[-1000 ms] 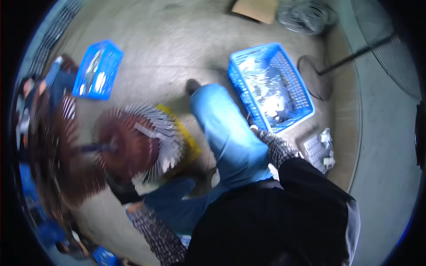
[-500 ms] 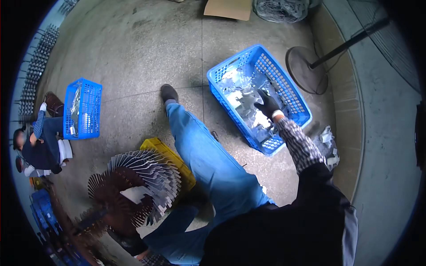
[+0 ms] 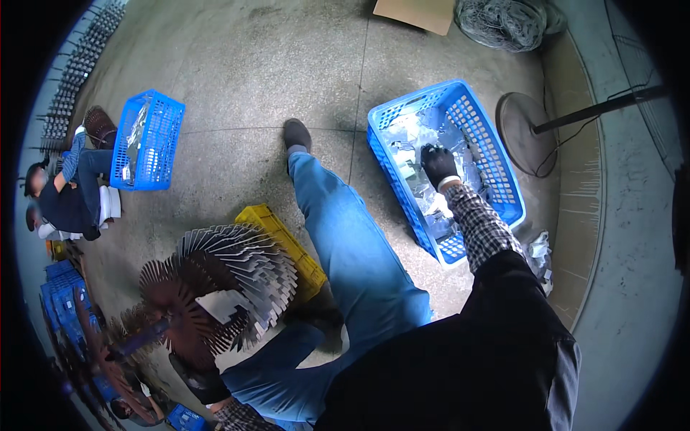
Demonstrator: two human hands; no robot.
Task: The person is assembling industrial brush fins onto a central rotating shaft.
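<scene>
My right hand [image 3: 439,167], in a black glove, reaches down into a blue plastic crate [image 3: 394,207] on the floor ahead to the right. Its fingers curl against the loose shiny metal plates [image 3: 471,172] inside; whatever they grip is hidden beneath the glove. At lower left my left hand [image 3: 198,377], also black-gloved, is by the lower edge of a round rack [image 3: 180,287] of dark radiating slats. Its fingers are out of sight behind the rack. Grey metal plates [image 3: 277,284] stand fanned in that rack, and one pale plate [image 3: 221,304] lies flatter across it.
A yellow crate [image 3: 310,271] sits behind the rack beside my leg. Another blue crate [image 3: 167,144] stands farther left near a seated person [image 3: 68,194]. On the right are a round-based stand [image 3: 517,129], a plastic bag [image 3: 539,258] and the wall. Coiled wire [image 3: 503,25] and cardboard [image 3: 413,13] lie beyond.
The view has shifted, moving the crates rightward in it. Inside the crate my right hand has moved toward the far left, its fingers now more curled. My left hand remains by the rack.
</scene>
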